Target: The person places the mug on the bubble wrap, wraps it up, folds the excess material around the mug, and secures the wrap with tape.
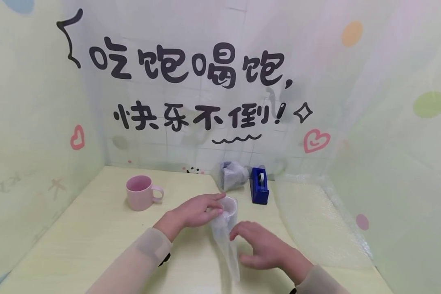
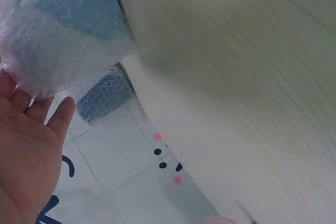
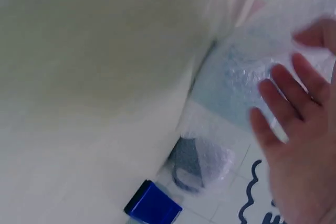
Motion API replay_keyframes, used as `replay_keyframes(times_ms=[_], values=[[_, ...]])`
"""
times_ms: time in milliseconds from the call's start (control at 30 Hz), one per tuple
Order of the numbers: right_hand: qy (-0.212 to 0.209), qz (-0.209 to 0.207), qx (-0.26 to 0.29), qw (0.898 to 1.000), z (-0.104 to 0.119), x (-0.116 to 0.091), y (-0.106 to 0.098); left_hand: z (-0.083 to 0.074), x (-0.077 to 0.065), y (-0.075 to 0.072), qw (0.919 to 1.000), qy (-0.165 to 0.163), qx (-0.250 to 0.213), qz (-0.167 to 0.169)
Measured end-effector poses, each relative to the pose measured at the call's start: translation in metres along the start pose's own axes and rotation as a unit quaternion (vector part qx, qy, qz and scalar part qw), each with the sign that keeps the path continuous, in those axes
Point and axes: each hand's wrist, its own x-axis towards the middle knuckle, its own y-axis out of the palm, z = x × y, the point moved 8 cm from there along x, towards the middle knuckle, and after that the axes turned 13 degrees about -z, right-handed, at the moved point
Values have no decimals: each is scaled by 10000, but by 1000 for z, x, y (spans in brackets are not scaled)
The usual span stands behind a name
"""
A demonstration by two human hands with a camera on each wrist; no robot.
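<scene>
A light-blue mug [image 2: 79, 11] wrapped in bubble wrap stands at the middle of the table, a loose tail of wrap [image 1: 230, 261] trailing toward the front. My left hand [image 1: 200, 210] touches the upper left of the bundle; in the left wrist view its fingers [image 2: 39, 109] are fairly straight against the plastic. To the right of the wrap is my right hand [image 1: 262, 245], its fingers relaxed and spread, with nothing held. In the right wrist view these fingers [image 3: 286, 95] appear in front of the bundle.
Behind the bundle lies a dark wrapped item [image 1: 234, 175], beside a blue tape dispenser [image 1: 259, 188]. A pink mug [image 1: 139, 198] stands on the left of the table. A flat bubble-wrap sheet [image 1: 319, 224] covers the right side. Printed curtains [image 1: 206, 24] enclose the table.
</scene>
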Motion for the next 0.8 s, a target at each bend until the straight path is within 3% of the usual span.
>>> replay_keyframes(times_ms=[100,200,267,333,433,500,600,667,800], values=[[-244,457,-181,9985,16,-6,9,-1,0,-4,9999,-65,-65,-44],[-416,353,-688,9961,26,-3,12,-2,0,-6,9999,-107,-125,-26],[-329,225,-747,9964,29,-2,11,-2,0,-5,9998,-118,-134,0],[49,169,-425,9989,28,-3,9,-3,-1,-5,9999,-112,-130,20],[288,-116,165,9994,29,-6,1,-3,0,-5,9999,-87,-112,22],[-39,-404,356,9985,33,-5,-6,-3,1,-5,10000,-43,-74,27],[-947,-937,123,9910,36,5,-16,-2,2,-5,10000,20,-41,7],[-1180,-1217,-158,9854,31,15,-20,-2,2,-5,10000,35,-41,-5],[-776,-1361,-645,9855,7,40,-18,0,1,-1,9999,47,-125,30]])
